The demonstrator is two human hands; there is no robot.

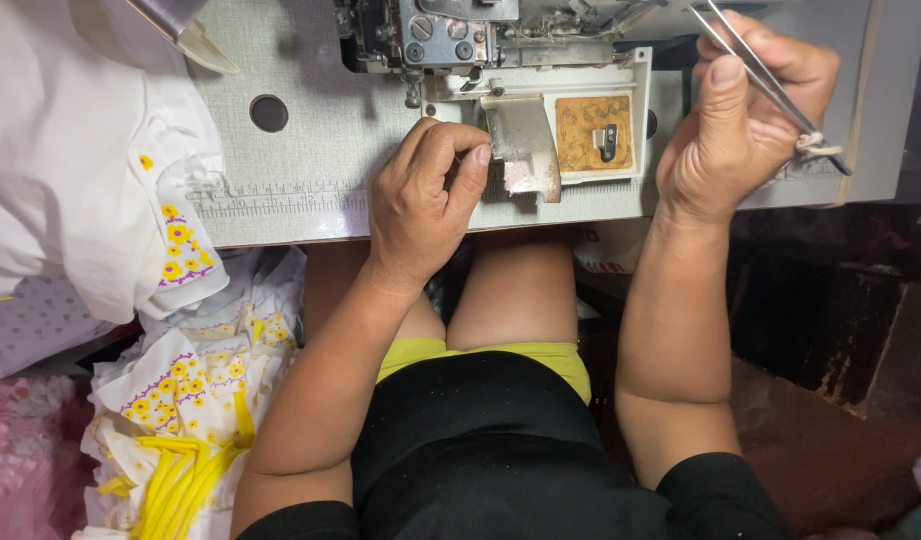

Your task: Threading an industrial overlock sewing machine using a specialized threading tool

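Right hand raised at the table's right edge, thumb up, fingers closed around metal tweezers; left hand curled, fingertips pinched against the hinged metal cover of the overlock sewing machine, forearm angled up from the lap

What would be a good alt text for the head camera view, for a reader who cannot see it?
Seen from above, a seated person's left hand touches a metal plate on a sewing machine, while the right hand holds tweezers. White cloth with yellow flowers lies piled at the left.
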